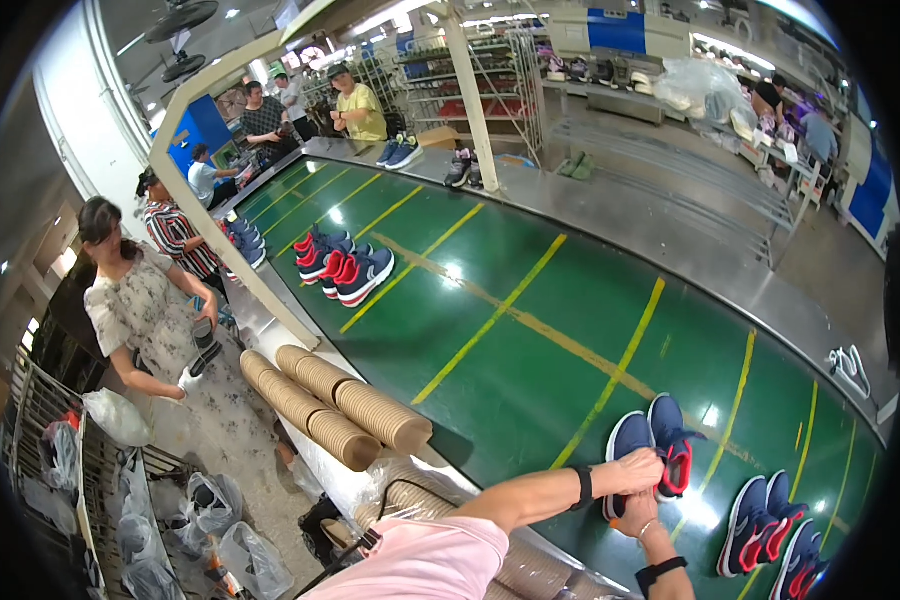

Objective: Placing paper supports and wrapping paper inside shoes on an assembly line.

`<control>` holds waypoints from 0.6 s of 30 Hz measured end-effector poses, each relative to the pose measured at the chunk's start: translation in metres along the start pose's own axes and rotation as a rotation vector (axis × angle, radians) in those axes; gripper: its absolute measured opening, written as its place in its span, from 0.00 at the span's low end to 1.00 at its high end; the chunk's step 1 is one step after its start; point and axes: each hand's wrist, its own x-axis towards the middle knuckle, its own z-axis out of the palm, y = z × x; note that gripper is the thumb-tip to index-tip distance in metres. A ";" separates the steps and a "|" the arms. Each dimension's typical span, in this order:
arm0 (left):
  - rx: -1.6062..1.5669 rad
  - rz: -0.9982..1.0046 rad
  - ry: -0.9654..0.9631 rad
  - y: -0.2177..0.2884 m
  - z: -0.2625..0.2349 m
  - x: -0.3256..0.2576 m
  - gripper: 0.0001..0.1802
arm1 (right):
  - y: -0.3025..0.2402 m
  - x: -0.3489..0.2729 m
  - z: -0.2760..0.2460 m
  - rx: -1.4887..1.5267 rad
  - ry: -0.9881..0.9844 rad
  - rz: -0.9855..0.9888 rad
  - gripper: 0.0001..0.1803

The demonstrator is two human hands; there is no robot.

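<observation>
Lower right of the frame, navy shoe: on the green belt, beside its mate, partly hidden by both hands.
Shoe and mate: a sideways tug could, I'd guess, tip one against the other.
Green belt: should it run, the shoe might be pulled from the fingers.
Left hand: forearm slants from lower centre, back of hand upward.
Right hand: just below, forearm angled up from the lower edge.
Grip: fingers bunched at the shoe; I cannot tell whether clamped on it.
</observation>
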 end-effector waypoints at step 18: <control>-0.027 -0.918 -0.322 -0.046 -0.248 -0.139 0.24 | -0.083 -0.082 -0.084 0.101 0.171 -0.122 0.29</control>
